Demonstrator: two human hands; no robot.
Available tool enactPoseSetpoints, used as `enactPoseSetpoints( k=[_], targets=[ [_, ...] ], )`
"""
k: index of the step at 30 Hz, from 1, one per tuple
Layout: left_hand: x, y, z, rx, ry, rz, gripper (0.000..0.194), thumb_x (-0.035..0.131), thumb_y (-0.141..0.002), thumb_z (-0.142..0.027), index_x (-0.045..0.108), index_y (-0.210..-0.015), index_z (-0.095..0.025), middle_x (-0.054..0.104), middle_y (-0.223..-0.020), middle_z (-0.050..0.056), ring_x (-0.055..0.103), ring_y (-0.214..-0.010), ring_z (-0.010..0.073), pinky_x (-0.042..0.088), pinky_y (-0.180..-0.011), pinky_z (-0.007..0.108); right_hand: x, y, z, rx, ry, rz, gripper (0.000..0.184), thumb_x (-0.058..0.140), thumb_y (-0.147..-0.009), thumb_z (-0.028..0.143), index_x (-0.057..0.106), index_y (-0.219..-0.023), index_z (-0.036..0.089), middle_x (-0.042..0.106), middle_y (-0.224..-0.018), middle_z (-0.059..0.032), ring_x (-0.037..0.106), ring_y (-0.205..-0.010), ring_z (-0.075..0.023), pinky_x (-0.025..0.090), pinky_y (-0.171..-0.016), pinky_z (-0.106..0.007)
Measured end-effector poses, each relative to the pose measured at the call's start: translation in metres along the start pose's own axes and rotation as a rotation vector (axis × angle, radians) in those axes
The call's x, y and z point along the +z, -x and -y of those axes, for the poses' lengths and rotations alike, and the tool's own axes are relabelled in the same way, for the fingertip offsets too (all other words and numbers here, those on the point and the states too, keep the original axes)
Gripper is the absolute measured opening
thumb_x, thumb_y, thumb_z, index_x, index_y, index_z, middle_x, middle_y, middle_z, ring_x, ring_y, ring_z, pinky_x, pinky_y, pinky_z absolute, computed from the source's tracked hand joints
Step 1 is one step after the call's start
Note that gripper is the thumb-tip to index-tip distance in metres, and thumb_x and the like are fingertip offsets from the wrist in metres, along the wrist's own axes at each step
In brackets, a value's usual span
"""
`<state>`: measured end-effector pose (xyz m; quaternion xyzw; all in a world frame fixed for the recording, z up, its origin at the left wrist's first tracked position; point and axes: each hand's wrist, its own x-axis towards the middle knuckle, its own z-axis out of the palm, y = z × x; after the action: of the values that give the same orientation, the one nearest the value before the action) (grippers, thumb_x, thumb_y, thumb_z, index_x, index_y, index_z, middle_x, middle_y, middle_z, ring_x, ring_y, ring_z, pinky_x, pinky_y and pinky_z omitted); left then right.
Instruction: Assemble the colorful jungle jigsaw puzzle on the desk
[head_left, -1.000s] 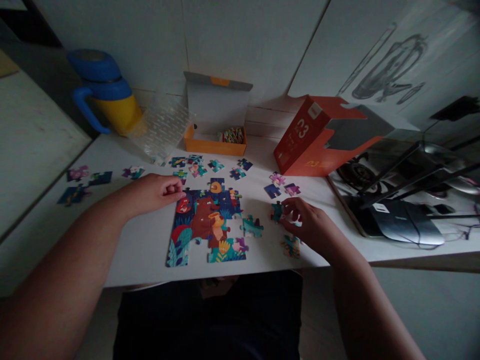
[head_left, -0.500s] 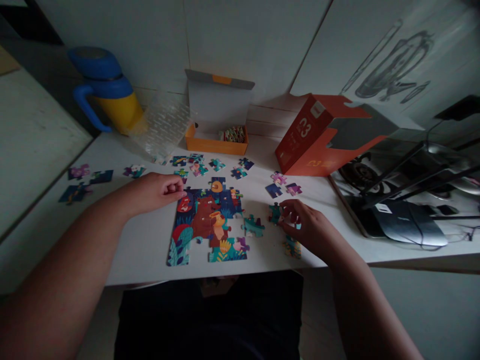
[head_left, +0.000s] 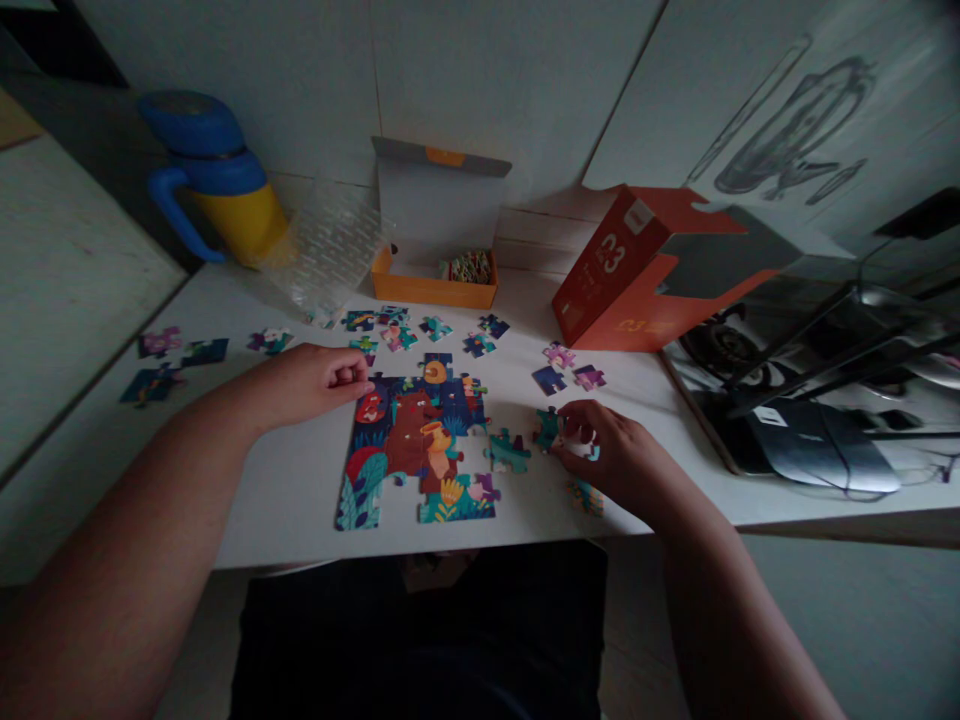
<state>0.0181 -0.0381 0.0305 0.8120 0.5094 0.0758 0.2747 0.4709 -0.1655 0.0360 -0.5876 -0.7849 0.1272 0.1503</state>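
A partly joined jigsaw puzzle (head_left: 409,440) with a brown bear lies on the white table. Beside its upper left corner rests my left hand (head_left: 330,380), fingers curled into a loose fist with nothing visible in them. To the right of the puzzle, my right hand (head_left: 611,450) has thumb and fingers closed around a puzzle piece, mostly hidden by the fingers. A dark teal piece (head_left: 546,428) touches or nearly touches those fingertips. Between puzzle and hand lies a loose teal piece (head_left: 508,452). Another piece (head_left: 586,497) sits partly under my right hand.
Loose pieces (head_left: 394,330) lie above the puzzle, and more (head_left: 161,342) at the left. An open orange box (head_left: 435,292), clear plastic wrap (head_left: 330,250) and a blue-yellow jug (head_left: 240,200) stand behind. At the right are a tall orange carton (head_left: 607,270) and a gas stove (head_left: 817,450).
My right fingers have shifted slightly left, and the dark teal piece by them has moved a little left too. My left hand stays in place.
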Motion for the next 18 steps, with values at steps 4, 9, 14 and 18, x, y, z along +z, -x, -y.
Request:
enactPoseSetpoints(
  k=[4, 9, 14, 18],
  targets=[
    [0.000, 0.000, 0.001, -0.005, -0.004, 0.002, 0.032, 0.060, -0.092, -0.054, 0.068, -0.092, -0.023, 0.070, -0.076, 0.002, 0.063, -0.067, 0.0176, 0.044, -0.064, 0.029, -0.001, -0.001, 0.003, -0.023, 0.008, -0.006, 0.031, 0.071, -0.094, 0.036, 0.062, -0.122, 0.026, 0.075, -0.098, -0.0063, 0.072, -0.084, -0.0231, 0.057, -0.077, -0.036],
    [0.000, 0.000, 0.002, -0.008, 0.009, -0.010, 0.031, 0.062, -0.090, -0.054, 0.068, -0.091, -0.023, 0.070, -0.075, 0.001, 0.061, -0.066, 0.0170, 0.043, -0.063, 0.029, -0.003, -0.001, 0.017, -0.070, -0.035, 0.013, 0.032, 0.072, -0.094, 0.033, 0.063, -0.124, 0.025, 0.075, -0.102, -0.0076, 0.074, -0.088, -0.0240, 0.060, -0.082, -0.038],
    [0.000, 0.001, 0.000, -0.013, 0.017, -0.008, 0.028, 0.063, -0.092, -0.049, 0.069, -0.092, -0.022, 0.071, -0.076, 0.001, 0.062, -0.068, 0.0159, 0.042, -0.065, 0.028, 0.006, -0.003, 0.036, -0.196, -0.110, 0.068, 0.038, 0.074, -0.095, 0.028, 0.062, -0.130, 0.025, 0.075, -0.122, -0.0115, 0.074, -0.110, -0.0275, 0.060, -0.099, -0.044],
    [-0.001, 0.001, -0.001, -0.024, 0.019, -0.012, 0.029, 0.064, -0.091, -0.050, 0.070, -0.091, -0.022, 0.071, -0.077, 0.001, 0.062, -0.068, 0.0162, 0.043, -0.065, 0.028, 0.015, -0.007, 0.043, -0.239, -0.116, 0.084, 0.036, 0.074, -0.095, 0.024, 0.062, -0.129, 0.024, 0.076, -0.123, -0.0119, 0.073, -0.113, -0.0284, 0.060, -0.103, -0.047]
  ],
)
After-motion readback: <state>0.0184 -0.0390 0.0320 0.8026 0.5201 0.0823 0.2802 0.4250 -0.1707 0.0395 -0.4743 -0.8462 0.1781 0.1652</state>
